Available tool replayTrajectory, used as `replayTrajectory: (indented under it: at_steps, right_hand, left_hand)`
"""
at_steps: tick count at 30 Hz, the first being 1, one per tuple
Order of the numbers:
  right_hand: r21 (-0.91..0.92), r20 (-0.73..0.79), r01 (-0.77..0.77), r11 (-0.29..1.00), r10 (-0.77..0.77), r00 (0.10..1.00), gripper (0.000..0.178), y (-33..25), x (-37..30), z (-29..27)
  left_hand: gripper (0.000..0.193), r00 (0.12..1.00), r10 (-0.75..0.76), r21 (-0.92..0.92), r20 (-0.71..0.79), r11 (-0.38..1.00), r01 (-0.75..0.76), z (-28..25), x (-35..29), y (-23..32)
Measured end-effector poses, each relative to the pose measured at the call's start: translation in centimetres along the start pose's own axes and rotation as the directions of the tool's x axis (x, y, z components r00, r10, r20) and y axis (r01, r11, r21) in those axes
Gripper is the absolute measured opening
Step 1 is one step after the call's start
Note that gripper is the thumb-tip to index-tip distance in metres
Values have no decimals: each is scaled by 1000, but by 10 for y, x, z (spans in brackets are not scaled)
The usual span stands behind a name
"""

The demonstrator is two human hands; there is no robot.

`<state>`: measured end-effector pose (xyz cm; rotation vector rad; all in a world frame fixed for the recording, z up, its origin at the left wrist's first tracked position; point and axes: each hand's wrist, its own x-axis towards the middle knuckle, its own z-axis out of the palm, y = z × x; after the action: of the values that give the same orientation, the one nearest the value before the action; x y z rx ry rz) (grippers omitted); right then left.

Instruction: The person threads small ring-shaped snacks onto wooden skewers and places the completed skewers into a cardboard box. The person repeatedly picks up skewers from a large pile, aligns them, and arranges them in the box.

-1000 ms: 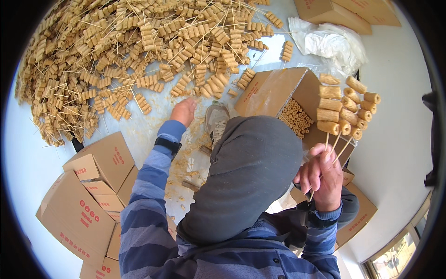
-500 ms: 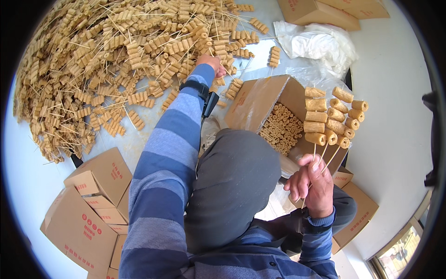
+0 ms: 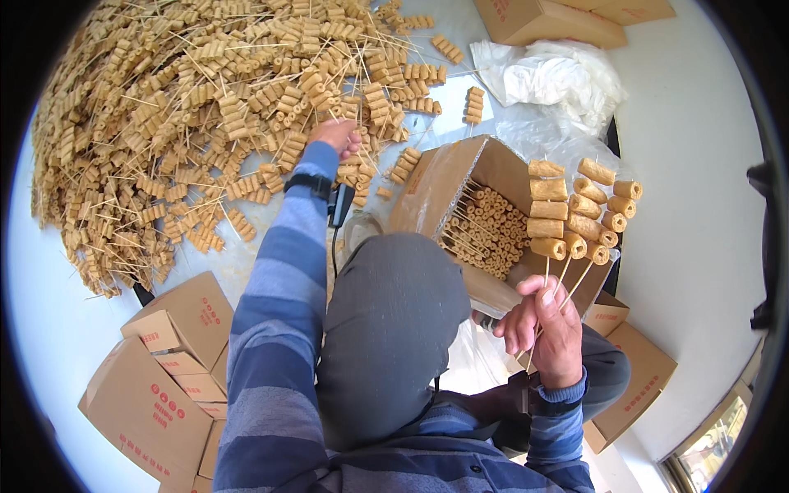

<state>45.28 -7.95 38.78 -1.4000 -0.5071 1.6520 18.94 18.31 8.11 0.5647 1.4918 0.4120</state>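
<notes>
My right hand (image 3: 549, 330) pinches the wooden sticks of several skewers of hollow brown rolls (image 3: 549, 209), held upright with the rolls fanned out above my fingers. My left hand (image 3: 339, 137) reaches to the near edge of a large pile of the same skewers (image 3: 189, 107). Its fingers are curled closed among the sticks; what they grip is partly hidden. Just below that hand lies a short row of rolls (image 3: 356, 174). Between my hands stands an open cardboard box (image 3: 436, 185), with skewers (image 3: 493, 226) packed inside, many roll ends facing up.
White plastic sheeting (image 3: 559, 78) lies crumpled behind the open box. Closed cartons (image 3: 148, 411) are stacked at the lower left. More cartons stand at the far right (image 3: 551, 20) and beside my right knee (image 3: 633, 382). Single skewers (image 3: 473, 105) lie apart from the pile.
My left hand has moved left and slightly nearer along the pile's edge. The right hand keeps its skewers almost in place. The view has shifted a little.
</notes>
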Motion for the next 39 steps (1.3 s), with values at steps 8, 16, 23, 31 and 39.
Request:
replayTrajectory:
  at_steps: [8, 16, 23, 31, 39]
  right_hand:
    - [168, 38, 75, 983, -82, 996, 27, 0, -31, 27]
    - [31, 100, 240, 970, -242, 965, 35, -21, -88, 65]
    - [-54, 141, 422, 905, -412, 900, 38, -24, -133, 79]
    - [57, 258, 202, 978, -210, 943, 38, 14, -168, 54]
    - [101, 137, 219, 971, -231, 963, 27, 32, -180, 46]
  left_hand:
    - [18, 864, 376, -342, 333, 903, -261, -80, -187, 58]
    - [20, 610, 544, -326, 577, 837, -439, -32, -409, 99]
    - [20, 573, 503, -297, 647, 858, -418, 26, -490, 69]
    - [17, 606, 502, -200, 617, 845, -496, 71, -500, 7]
    - [42, 575, 431, -29, 695, 816, -577, 64, -503, 3]
